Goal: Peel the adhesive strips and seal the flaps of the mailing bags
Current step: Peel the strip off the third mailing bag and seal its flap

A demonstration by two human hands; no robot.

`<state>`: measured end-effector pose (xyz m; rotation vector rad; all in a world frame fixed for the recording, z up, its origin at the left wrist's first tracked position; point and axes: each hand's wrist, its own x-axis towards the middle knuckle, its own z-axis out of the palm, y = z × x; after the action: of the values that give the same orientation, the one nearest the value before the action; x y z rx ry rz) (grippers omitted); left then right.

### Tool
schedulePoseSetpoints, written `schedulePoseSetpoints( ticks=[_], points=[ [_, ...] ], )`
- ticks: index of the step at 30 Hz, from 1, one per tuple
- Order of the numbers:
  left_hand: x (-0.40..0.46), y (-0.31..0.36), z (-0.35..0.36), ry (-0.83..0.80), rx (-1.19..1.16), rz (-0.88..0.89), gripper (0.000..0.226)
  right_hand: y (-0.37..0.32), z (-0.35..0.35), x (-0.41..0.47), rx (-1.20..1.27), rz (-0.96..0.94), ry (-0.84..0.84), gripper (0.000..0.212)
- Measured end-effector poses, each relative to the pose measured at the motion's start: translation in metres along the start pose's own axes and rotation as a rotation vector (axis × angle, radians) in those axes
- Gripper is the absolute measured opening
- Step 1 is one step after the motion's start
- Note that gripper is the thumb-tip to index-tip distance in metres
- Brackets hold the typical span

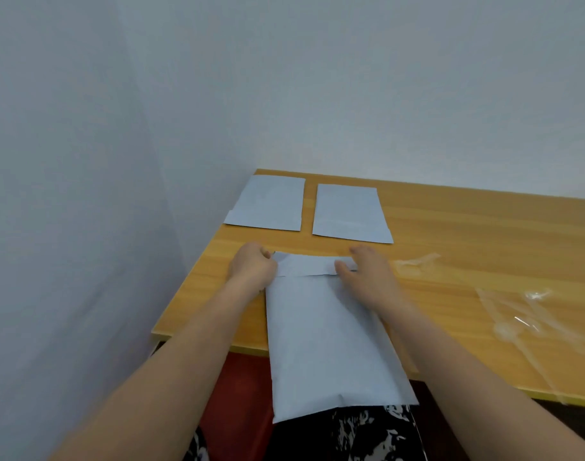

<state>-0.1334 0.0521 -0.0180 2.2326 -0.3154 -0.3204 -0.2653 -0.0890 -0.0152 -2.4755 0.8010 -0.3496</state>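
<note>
Three mailing bags on table (450, 227): two far bags (267, 202) (349, 212) flat, near bag (327, 341) lengthwise, flap (309, 264) pointing away. Left hand (251, 266) pinched flap corner; right hand (367, 272) pressed flap, fingers relaxed.

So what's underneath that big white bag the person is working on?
The mailing bag lies on the wooden table, its near end hanging over the edge above the person's lap. Both hands, left and right, rest on its flap. Anything beneath or inside it is hidden.
</note>
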Motion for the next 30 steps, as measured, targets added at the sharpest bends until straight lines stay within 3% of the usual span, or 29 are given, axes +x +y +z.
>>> schedulePoseSetpoints(
  ticks=[3, 8, 10, 12, 13, 15, 17, 20, 22, 24, 27, 30],
  points=[
    [-0.006, 0.002, -0.01, -0.016, -0.158, 0.131, 0.006, -0.016, -0.021, 0.01, -0.04, -0.161, -0.025, 0.049],
    [-0.021, 0.02, -0.038, -0.012, -0.254, 0.353, 0.022, -0.046, -0.032, 0.02, 0.003, -0.298, -0.026, 0.04],
    [-0.024, 0.027, -0.049, 0.063, -0.222, 0.421, 0.022, -0.053, -0.033, 0.022, -0.003, -0.334, 0.012, 0.022],
    [-0.026, 0.033, -0.058, 0.27, -0.167, 0.457, 0.016, -0.058, -0.033, 0.023, 0.055, -0.327, 0.097, 0.015],
    [-0.027, 0.034, -0.062, 0.407, -0.121, 0.452, 0.013, -0.061, -0.033, 0.024, 0.098, -0.311, 0.173, 0.018],
    [-0.028, 0.037, -0.069, 0.621, -0.054, 0.404, 0.028, -0.065, -0.035, 0.022, 0.22, -0.229, 0.369, 0.022],
    [-0.033, 0.039, -0.07, 0.711, -0.071, 0.401, 0.033, -0.064, -0.034, 0.02, 0.42, -0.063, 0.493, 0.024],
    [-0.037, 0.033, -0.064, 0.758, -0.045, 0.461, 0.032, -0.052, -0.014, 0.016, 0.641, 0.223, 0.472, 0.02],
    [-0.032, 0.022, -0.056, 0.66, 0.011, 0.502, 0.03, -0.043, 0.006, 0.01, 0.723, 0.338, 0.392, 0.013],
    [-0.026, 0.01, -0.044, 0.389, 0.039, 0.491, 0.028, -0.037, 0.021, 0.0, 0.893, 0.445, 0.28, 0.007],
    [-0.027, -0.008, -0.023, -0.024, 0.074, 0.362, 0.04, -0.035, 0.031, -0.013, 1.102, 0.512, 0.132, 0.024],
    [-0.027, -0.024, -0.003, -0.098, 0.195, 0.337, 0.052, -0.035, 0.027, -0.014, 1.073, 0.568, -0.043, 0.024]
  ],
)
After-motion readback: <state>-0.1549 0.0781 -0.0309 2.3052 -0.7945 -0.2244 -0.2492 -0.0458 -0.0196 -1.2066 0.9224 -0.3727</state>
